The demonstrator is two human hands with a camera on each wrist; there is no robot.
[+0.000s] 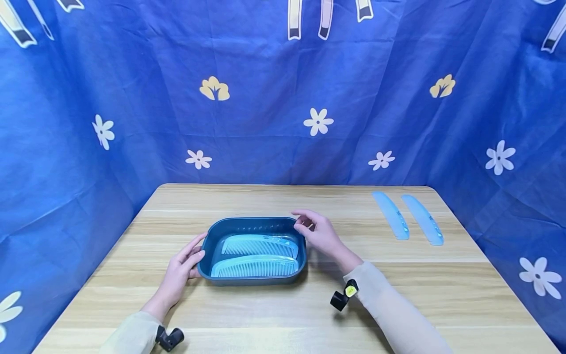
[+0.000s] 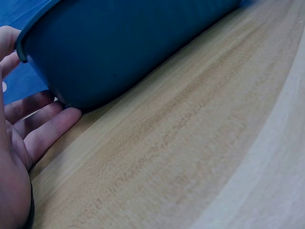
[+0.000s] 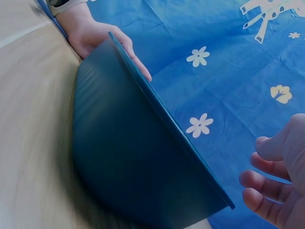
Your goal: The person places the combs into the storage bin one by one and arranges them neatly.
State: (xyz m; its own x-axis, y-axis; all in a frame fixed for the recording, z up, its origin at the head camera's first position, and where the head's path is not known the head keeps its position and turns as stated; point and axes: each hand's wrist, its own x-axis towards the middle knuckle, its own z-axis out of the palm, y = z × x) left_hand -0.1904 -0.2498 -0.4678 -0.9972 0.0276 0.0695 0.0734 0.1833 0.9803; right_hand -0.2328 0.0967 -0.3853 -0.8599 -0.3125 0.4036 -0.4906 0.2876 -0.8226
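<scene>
A dark blue-green plastic basin sits on the wooden table. Two light-blue combs lie inside it, a rear comb and a front comb, teeth toward the front. My left hand holds the basin's left end. In the left wrist view its lower fingers touch the basin's bottom corner, with other digits up by the rim. At the back right corner is my right hand, its fingers loosely bent around nothing. The right wrist view shows this hand apart from the rim.
Two more light-blue combs lie at the table's back right, a left one and a right one, slanting side by side. A blue patterned cloth hangs behind the table and along both sides.
</scene>
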